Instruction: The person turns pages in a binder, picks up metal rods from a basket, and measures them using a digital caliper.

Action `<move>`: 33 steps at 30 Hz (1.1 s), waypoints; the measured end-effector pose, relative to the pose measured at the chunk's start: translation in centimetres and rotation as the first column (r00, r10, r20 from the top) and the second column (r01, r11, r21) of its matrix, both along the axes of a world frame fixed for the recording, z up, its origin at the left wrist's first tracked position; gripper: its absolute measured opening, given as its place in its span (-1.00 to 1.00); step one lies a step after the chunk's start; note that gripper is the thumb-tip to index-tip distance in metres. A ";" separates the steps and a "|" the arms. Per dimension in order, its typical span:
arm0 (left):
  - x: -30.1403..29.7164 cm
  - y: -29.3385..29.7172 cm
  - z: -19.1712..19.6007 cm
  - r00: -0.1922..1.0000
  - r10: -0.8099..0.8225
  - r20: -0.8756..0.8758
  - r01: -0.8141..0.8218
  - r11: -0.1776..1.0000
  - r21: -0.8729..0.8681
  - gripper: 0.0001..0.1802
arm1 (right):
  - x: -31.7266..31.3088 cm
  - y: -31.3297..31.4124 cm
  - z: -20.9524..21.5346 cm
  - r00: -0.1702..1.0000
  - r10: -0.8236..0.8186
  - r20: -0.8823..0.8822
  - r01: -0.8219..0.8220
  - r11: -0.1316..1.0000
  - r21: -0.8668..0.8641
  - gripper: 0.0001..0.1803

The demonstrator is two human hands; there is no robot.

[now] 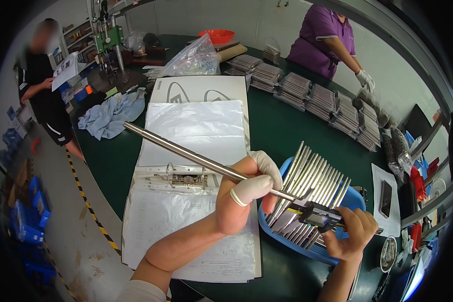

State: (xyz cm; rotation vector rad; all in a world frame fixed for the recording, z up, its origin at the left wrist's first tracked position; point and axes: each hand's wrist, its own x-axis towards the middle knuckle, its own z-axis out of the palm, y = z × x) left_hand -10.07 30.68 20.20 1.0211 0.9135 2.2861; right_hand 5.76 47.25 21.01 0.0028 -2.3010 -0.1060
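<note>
A steel rod (pixel 186 155) slants over an open binder (pixel 199 128), pinched in the left hand (pixel 249 191), its near right end at a digital caliper (pixel 317 216) held by the right hand (pixel 355 232). Ideally, the caliper sits square to the rod; jaw contact and the reading are too small to make out.

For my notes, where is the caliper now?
In the head view, right of centre: the caliper is in the right hand, over the blue basket.

Downward fisheye view from head-height
</note>
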 end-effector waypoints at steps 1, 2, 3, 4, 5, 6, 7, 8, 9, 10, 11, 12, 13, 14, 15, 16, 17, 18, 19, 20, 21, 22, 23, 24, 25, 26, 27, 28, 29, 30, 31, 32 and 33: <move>0.0 -0.1 -0.1 1.000 -0.012 0.004 0.012 1.000 -0.005 -0.84 | -0.2 0.0 -0.1 1.000 0.021 -0.002 -0.021 1.000 -0.010 -0.57; 0.0 -0.2 -0.1 1.000 0.008 0.020 -0.007 1.000 -0.009 -0.85 | -0.3 0.1 -0.2 0.999 0.041 -0.005 -0.041 0.999 -0.020 -0.57; 0.0 -0.3 -0.1 0.999 0.027 0.035 -0.026 1.000 -0.013 -0.85 | -0.4 0.1 -0.4 1.000 0.027 -0.002 -0.027 0.999 -0.025 -0.57; 0.0 -0.3 0.0 0.999 0.030 0.041 -0.030 1.000 -0.005 -0.85 | -0.6 0.1 -0.4 0.999 0.037 -0.001 -0.037 0.999 -0.028 -0.56; -0.1 -0.3 -0.1 0.999 0.018 0.041 -0.018 1.000 -0.007 -0.85 | -0.6 0.1 -0.5 0.999 0.047 0.000 -0.047 0.998 -0.032 -0.55; -0.2 -0.2 -0.3 0.999 0.020 0.037 -0.020 1.000 -0.005 -0.84 | -0.7 -0.1 -0.4 0.999 0.033 -0.005 -0.033 0.999 -0.031 -0.55; -0.2 -0.2 -0.2 0.999 0.024 0.031 -0.024 1.000 -0.001 -0.84 | -0.6 0.0 -0.3 1.000 0.025 -0.006 -0.026 0.999 -0.031 -0.55; -0.2 -0.1 -0.1 0.999 0.017 0.030 -0.017 1.000 -0.002 -0.84 | -0.5 0.0 -0.2 1.000 0.029 -0.002 -0.029 0.999 -0.026 -0.55; -0.1 -0.1 0.0 0.999 0.020 0.037 -0.019 1.000 -0.007 -0.83 | -0.5 -0.1 -0.1 0.999 0.033 0.002 -0.032 0.999 -0.022 -0.56; -0.1 -0.1 0.0 0.999 0.024 0.045 -0.023 1.000 -0.015 -0.83 | -0.4 0.0 -0.1 1.000 0.029 0.002 -0.029 0.999 -0.026 -0.56; -0.1 -0.1 0.0 0.998 0.029 0.052 -0.028 0.999 -0.024 -0.82 | -0.4 -0.1 -0.1 1.000 0.026 0.015 -0.025 0.999 -0.039 -0.56; -0.1 0.0 -0.1 0.998 0.026 0.050 -0.025 0.999 -0.029 -0.82 | -0.4 0.0 -0.1 0.999 0.023 0.027 -0.022 0.998 -0.053 -0.56; -0.1 0.0 -0.2 0.999 0.026 0.038 -0.025 0.999 -0.028 -0.82 | -0.3 -0.1 -0.1 1.000 0.016 0.027 -0.014 0.998 -0.060 -0.56; -0.2 0.1 -0.2 0.999 0.026 0.024 -0.026 0.999 -0.028 -0.82 | -0.4 0.0 -0.1 0.999 0.023 0.036 -0.020 0.998 -0.066 -0.56; -0.3 0.0 -0.1 1.000 0.019 0.022 -0.018 0.999 -0.037 -0.82 | -0.4 0.2 -0.1 0.999 0.030 0.043 -0.027 0.997 -0.074 -0.56; -0.6 -0.2 0.1 0.999 0.032 0.009 -0.031 0.993 -0.110 -0.82 | -0.4 0.5 0.4 0.998 0.041 0.051 -0.040 0.999 -0.022 -0.58; -0.9 -0.2 0.3 0.999 0.044 -0.008 -0.045 0.982 -0.183 -0.82 | -0.2 0.9 0.8 0.998 0.030 0.046 -0.029 0.999 -0.032 -0.58; -1.1 0.0 0.0 0.998 0.062 0.000 -0.061 0.976 -0.208 -0.81 | 0.1 1.5 1.2 1.000 0.009 -0.009 -0.010 1.000 -0.026 -0.59; -1.2 0.1 0.0 0.999 0.050 -0.008 -0.051 0.975 -0.218 -0.81 | 0.4 1.9 1.5 0.998 -0.012 -0.068 0.011 1.000 -0.019 -0.60; -1.3 0.3 0.0 0.999 0.042 -0.017 -0.045 0.919 -0.391 -0.81 | 0.7 2.2 1.7 0.990 -0.069 -0.124 0.053 0.990 -0.129 -0.61; -1.3 0.5 -0.1 0.999 0.032 -0.026 -0.041 0.834 -0.551 -0.81 | 1.1 2.5 1.9 0.976 -0.131 -0.174 0.087 0.967 -0.238 -0.61; -1.1 0.9 -0.3 0.995 -0.022 -0.101 -0.048 0.765 -0.642 -0.78 | 1.4 3.1 1.9 0.955 -0.163 -0.248 0.087 0.953 -0.291 -0.62; -0.8 1.3 -0.7 0.994 -0.028 -0.107 -0.049 0.760 -0.648 -0.78 | 1.7 3.2 2.0 0.932 -0.207 -0.298 0.086 0.924 -0.371 -0.66; -0.5 1.7 -1.0 0.977 -0.100 -0.189 -0.076 0.664 -0.743 -0.76 | 2.0 3.5 2.0 0.917 -0.213 -0.337 0.077 0.924 -0.375 -0.69; -0.1 2.3 -1.4 0.950 -0.174 -0.260 -0.122 0.559 -0.820 -0.74 | 2.1 3.9 1.9 0.901 -0.212 -0.377 0.060 0.924 -0.377 -0.71; 0.3 3.0 -1.6 0.930 -0.178 -0.322 -0.189 0.519 -0.834 -0.71 | 2.3 4.1 1.9 0.899 -0.215 -0.383 0.057 0.922 -0.384 -0.71; 0.7 3.6 -2.1 0.927 -0.181 -0.328 -0.195 0.513 -0.836 -0.71 | 2.4 3.9 2.0 0.898 -0.228 -0.376 0.061 0.911 -0.408 -0.71; 0.8 4.1 -2.7 0.858 -0.194 -0.476 -0.319 0.526 -0.789 -0.71 | 2.5 3.8 2.2 0.896 -0.243 -0.371 0.065 0.900 -0.431 -0.72; 0.8 4.7 -3.3 0.764 -0.206 -0.611 -0.432 0.540 -0.722 -0.71 | 2.6 3.8 2.2 0.892 -0.247 -0.378 0.063 0.897 -0.438 -0.72; 0.5 5.5 -3.8 0.649 -0.291 -0.703 -0.542 0.470 -0.696 -0.67 | 2.7 3.9 2.2 0.900 -0.243 -0.361 0.066 0.896 -0.439 -0.71; 0.6 5.7 -3.7 0.650 -0.293 -0.701 -0.539 0.473 -0.697 -0.67 | 2.5 3.7 2.4 0.912 -0.237 -0.336 0.075 0.899 -0.431 -0.70; 0.7 5.9 -3.7 0.538 -0.369 -0.758 -0.645 0.398 -0.652 -0.64 | 2.3 3.4 2.5 0.908 -0.233 -0.348 0.067 0.902 -0.427 -0.69; 0.8 6.1 -3.8 0.421 -0.450 -0.788 -0.742 0.329 -0.584 -0.61 | 2.1 3.1 2.6 0.909 -0.235 -0.345 0.071 0.901 -0.427 -0.69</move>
